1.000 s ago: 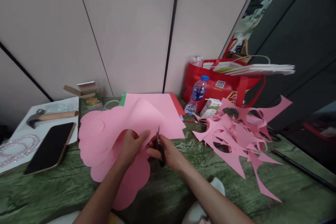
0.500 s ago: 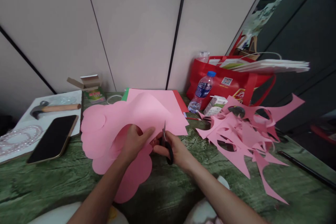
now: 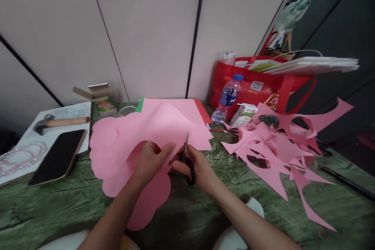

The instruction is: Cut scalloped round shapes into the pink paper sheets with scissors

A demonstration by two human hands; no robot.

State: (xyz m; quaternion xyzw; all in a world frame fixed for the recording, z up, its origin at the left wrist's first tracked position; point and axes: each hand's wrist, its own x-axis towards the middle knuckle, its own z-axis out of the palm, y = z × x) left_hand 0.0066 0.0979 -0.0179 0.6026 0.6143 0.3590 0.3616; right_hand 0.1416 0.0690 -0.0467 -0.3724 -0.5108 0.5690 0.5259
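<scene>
Two bare hands worked at the near middle of a green table point(image 3: 43, 211). The left hand point(image 3: 152, 158) had its thumb and fingers closed on one curved pink sheet point(image 3: 165, 125); its fingertips beneath were hidden. The right hand point(image 3: 197, 168) was curled around one pair of black-handled scissors point(image 3: 191, 172), blades pointing to the far side against the sheet's right part; how far the blades stood apart was hard to tell.

Left of and below the sheet lay overlapping round pink cut-outs point(image 3: 107, 174), too stacked to count. Beyond it, flat paper showed one green corner point(image 3: 140, 105) and one red edge point(image 3: 202, 110), mostly covered.

To the right was one heap of pink scraps point(image 3: 285, 144), too tangled to count, with one dark rod point(image 3: 348, 181) beside it, cut off by the picture's edge. Behind the heap stood one small carton point(image 3: 243, 114), one blue-capped bottle point(image 3: 228, 95) and one red bag point(image 3: 249, 84); the bag's contents were partly hidden.

At far left were one opened box point(image 3: 106, 105) and one ring point(image 3: 120, 111), partly covered. Nearer lay one hammer point(image 3: 68, 121), one dark-screened phone point(image 3: 58, 158) and beaded loops point(image 3: 22, 149), cut off at the left edge.
</scene>
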